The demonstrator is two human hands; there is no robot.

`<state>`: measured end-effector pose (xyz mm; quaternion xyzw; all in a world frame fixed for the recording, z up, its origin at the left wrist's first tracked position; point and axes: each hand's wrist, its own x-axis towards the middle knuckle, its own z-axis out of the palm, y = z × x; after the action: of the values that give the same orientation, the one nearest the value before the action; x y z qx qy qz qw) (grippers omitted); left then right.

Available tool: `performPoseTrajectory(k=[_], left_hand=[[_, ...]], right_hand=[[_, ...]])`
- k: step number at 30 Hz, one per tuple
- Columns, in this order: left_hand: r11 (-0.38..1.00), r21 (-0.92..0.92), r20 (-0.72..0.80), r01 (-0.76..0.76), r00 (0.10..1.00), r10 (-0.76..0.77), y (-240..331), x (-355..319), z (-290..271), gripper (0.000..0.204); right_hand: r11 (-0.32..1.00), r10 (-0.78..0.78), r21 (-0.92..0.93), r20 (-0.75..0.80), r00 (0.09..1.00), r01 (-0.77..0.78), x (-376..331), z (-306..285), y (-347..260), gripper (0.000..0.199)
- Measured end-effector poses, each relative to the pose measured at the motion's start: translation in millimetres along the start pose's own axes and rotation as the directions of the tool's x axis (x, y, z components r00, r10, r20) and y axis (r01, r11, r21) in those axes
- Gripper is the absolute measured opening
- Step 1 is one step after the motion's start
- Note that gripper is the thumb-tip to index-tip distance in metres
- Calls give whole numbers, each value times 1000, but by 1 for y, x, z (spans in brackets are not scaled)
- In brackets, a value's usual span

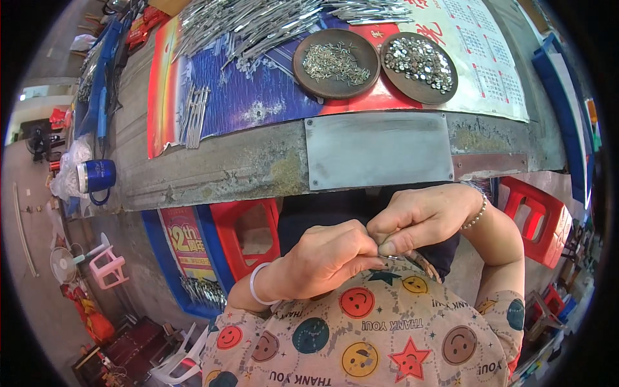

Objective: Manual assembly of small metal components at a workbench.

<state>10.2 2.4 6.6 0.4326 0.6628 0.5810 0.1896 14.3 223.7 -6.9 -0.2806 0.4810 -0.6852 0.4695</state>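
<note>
In front of my chest, just off the table edge, my two hands meet. My left hand (332, 258) is closed, thumb and fingertips pinched together. Touching it, my right hand (422, 216) is closed too, its thumb pressed against the curled fingers. A tiny bit of shiny metal (391, 257) shows under the fingertips; the fingers hide the rest, so its kind cannot be made out. Beyond the hands, a grey metal plate (380, 151) is fixed at the table's edge.
One brown dish (300, 76) holds small metal pins, another brown dish (422, 97) small shiny discs. Long thin metal pieces (258, 29) are heaped behind; several similar strips (195, 116) lie left. A blue mug (98, 177) stands at the left edge. Red stools (242, 232) flank me.
</note>
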Motion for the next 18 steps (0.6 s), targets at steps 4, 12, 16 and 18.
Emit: performPoseTrajectory(k=[4, 12, 16, 18], left_hand=[[1000, 7, -17, 12, 1000, -12, -5, -5, 2, 22], [968, 216, 14, -124, 992, 124, -7, -5, 0, 24], [958, 251, -66, -136, 985, 157, -13, -1, 1, 24], [958, 248, -61, -143, 985, 163, -15, 5, -3, 25]], right_hand=[[999, 7, -52, 30, 1000, -5, 4, -5, 4, 26], [847, -19, -531, 4, 1000, 18, 8, -6, -25, 15], [407, -197, -901, -250, 948, -153, 2, 32, -44, 11], [146, -307, -942, -332, 892, -301, 2, 51, -43, 12]])
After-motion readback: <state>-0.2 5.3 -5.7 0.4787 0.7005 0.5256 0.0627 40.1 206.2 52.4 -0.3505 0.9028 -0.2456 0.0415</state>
